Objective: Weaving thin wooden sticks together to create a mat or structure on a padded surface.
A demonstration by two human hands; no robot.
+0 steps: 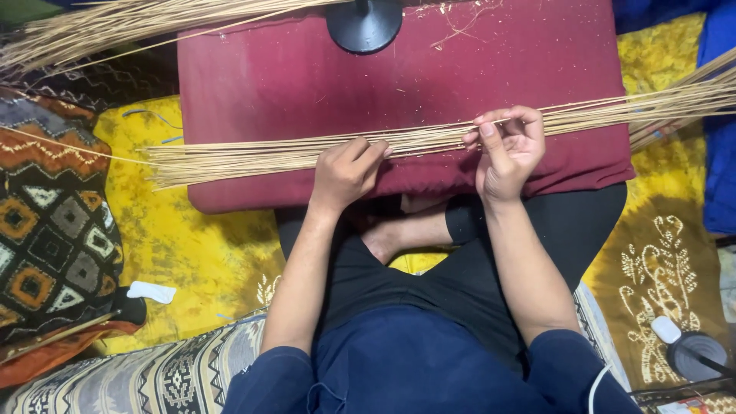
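Two hands work a long bundle of thin straw-coloured sticks [291, 156] laid across a maroon cushion [307, 84].

The person sits cross-legged with the cushion over the lap; the sticks lie crosswise on it, jutting past both edges. The left hand [345, 172] rests on the bundle near the cushion's front edge, its grip narrow, fingers pressed flat on the sticks. The right hand [510, 149] closes its grip around a few sticks, thumb and forefinger pinching them just above the rest. A black round base [364, 24] stands at the cushion's far edge. More sticks [115, 27] lie at upper left. A yellow patterned cloth [192, 245] covers the floor beneath.
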